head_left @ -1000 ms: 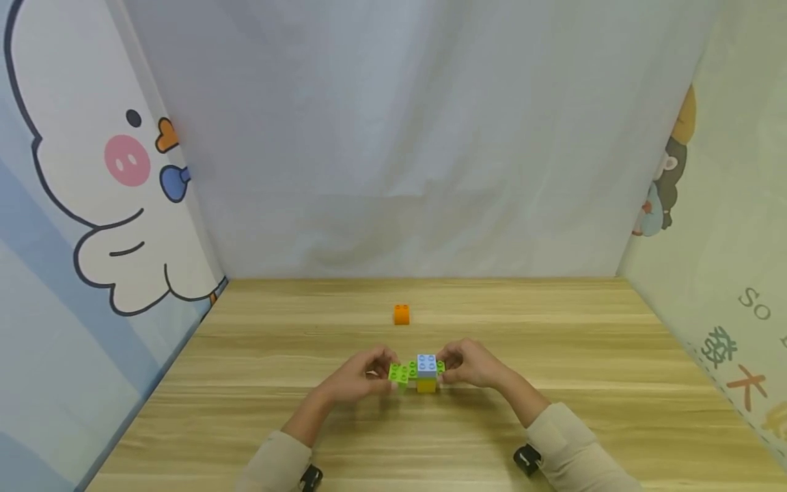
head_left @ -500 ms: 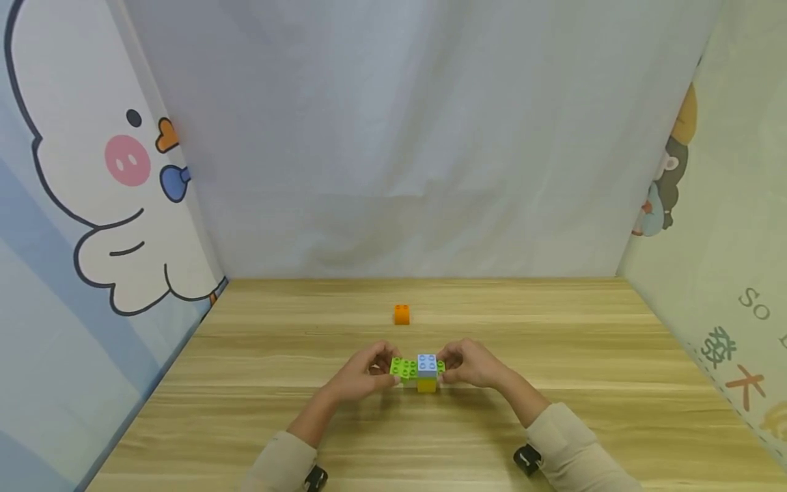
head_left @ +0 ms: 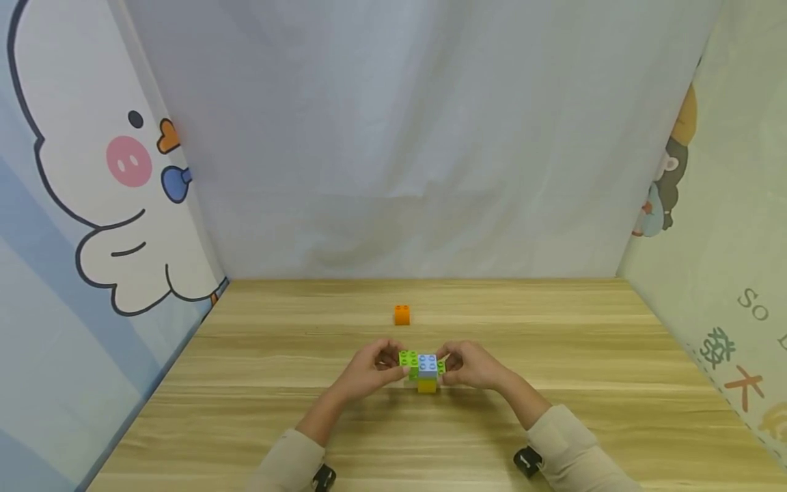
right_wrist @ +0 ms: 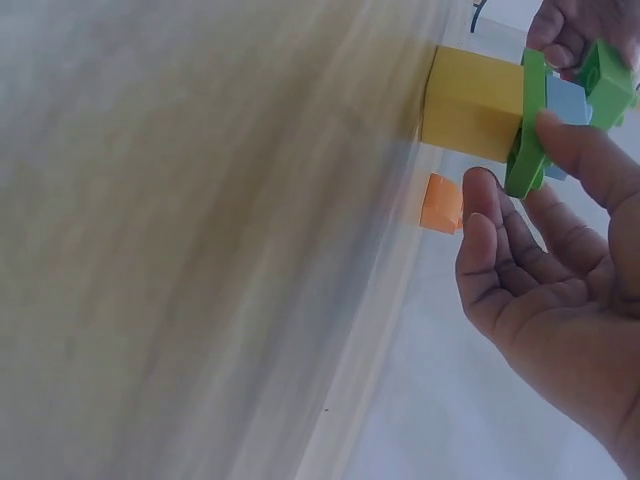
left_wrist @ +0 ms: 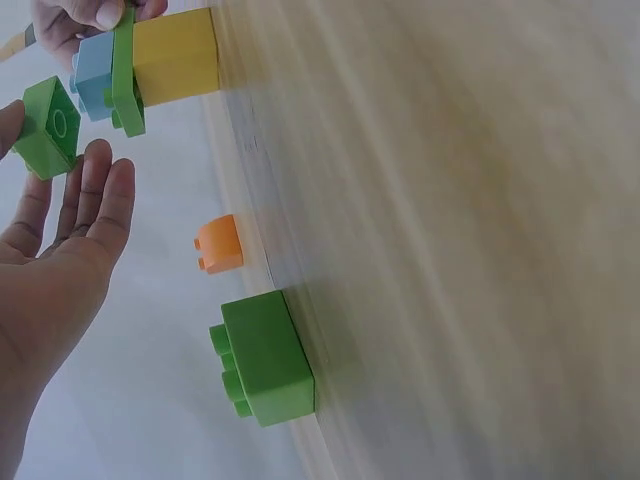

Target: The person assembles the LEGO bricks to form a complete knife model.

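Left hand (head_left: 367,374) pinches 1 green brick (left_wrist: 47,128); right hand (head_left: 472,366), green plate (right_wrist: 532,95).

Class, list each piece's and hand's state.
Yellow block: on table
Green plate: on yellow block
Blue block: on green plate
Raised green block: held, studs up
Other green block: on table, studs up
Orange block: on table, studs up
Left hand: pinching raised green block
Right hand: pinching green plate
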`<state>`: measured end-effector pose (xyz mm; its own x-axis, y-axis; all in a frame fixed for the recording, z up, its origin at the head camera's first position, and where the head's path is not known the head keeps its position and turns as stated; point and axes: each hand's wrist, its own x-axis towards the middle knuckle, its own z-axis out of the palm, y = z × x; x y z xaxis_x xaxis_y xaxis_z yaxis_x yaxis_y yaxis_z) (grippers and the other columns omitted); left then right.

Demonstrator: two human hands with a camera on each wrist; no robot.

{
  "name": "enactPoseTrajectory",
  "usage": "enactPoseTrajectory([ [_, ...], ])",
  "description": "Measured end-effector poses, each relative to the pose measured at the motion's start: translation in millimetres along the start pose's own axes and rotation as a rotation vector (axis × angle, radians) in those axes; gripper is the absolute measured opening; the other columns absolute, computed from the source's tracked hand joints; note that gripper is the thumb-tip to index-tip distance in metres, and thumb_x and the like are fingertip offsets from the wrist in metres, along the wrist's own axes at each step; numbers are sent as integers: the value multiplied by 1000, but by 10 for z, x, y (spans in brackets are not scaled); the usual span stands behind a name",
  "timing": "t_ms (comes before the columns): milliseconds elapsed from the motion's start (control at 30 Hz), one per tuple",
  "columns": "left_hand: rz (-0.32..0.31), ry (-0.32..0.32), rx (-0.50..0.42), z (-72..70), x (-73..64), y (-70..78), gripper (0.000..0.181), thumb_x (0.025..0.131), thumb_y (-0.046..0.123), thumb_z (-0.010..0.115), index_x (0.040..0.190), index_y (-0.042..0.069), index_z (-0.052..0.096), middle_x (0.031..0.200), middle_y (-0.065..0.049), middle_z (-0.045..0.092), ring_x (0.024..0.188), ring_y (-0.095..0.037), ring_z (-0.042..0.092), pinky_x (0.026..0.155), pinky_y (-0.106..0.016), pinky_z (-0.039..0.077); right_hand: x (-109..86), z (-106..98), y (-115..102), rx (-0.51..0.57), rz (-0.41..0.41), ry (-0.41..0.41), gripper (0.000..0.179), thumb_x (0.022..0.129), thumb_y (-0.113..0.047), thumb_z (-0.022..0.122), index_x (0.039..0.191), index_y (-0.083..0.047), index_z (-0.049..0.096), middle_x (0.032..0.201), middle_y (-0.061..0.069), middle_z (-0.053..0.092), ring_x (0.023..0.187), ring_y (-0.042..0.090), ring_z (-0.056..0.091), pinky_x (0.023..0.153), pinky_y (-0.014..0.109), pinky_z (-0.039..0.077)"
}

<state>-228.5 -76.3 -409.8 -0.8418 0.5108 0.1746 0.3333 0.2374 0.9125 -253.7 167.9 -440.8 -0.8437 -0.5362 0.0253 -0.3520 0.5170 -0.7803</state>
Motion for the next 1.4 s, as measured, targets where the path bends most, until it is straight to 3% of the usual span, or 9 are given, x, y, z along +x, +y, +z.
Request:
enactPoseTrajectory([
  [333, -32, 28, -19, 77, 175, -374, 29, 86, 15, 68, 110, 2, 57, 99, -5, 59, 87, -19, 55, 77, -32, 48, -6, 2, 4, -3, 20, 29, 34, 75, -8, 77, 103, 8, 64, 88, 8, 67, 77, 17, 61, 69, 32, 51],
  [633, -3, 26, -40, 138, 221, -368, 31, 88, 21, 67, 113, 5, 58, 98, -4, 60, 89, -20, 57, 76, -33, 49, -21, 2, -8, 5, 7, 30, 31, 76, -9, 76, 101, 6, 65, 88, 7, 66, 78, 19, 61, 70, 34, 51],
  [1000, 16, 35, -45, 215, 265, -359, 30, 90, 14, 64, 116, 1, 56, 104, -9, 61, 95, -25, 57, 81, -36, 48, -17, 2, -18, 13, 4, 21, 31, 75, -8, 77, 100, 6, 64, 88, 7, 65, 77, 20, 62, 68, 32, 52],
  [1200, -22, 36, -23, 255, 271, -349, 29, 89, 19, 65, 114, 6, 58, 104, -3, 60, 97, -20, 56, 81, -32, 48, -21, 17, -5, 38, 12, 9, 32, 77, -8, 76, 102, 5, 63, 91, 8, 65, 80, 21, 62, 70, 32, 52],
  [1400, -41, 32, -29, 261, 265, -284, 30, 89, 20, 65, 115, 6, 58, 105, -4, 60, 99, -21, 55, 83, -36, 46, -90, -8, -205, 38, 9, 15, 32, 79, -3, 73, 104, 11, 59, 96, 19, 64, 84, 30, 62, 72, 35, 52],
])
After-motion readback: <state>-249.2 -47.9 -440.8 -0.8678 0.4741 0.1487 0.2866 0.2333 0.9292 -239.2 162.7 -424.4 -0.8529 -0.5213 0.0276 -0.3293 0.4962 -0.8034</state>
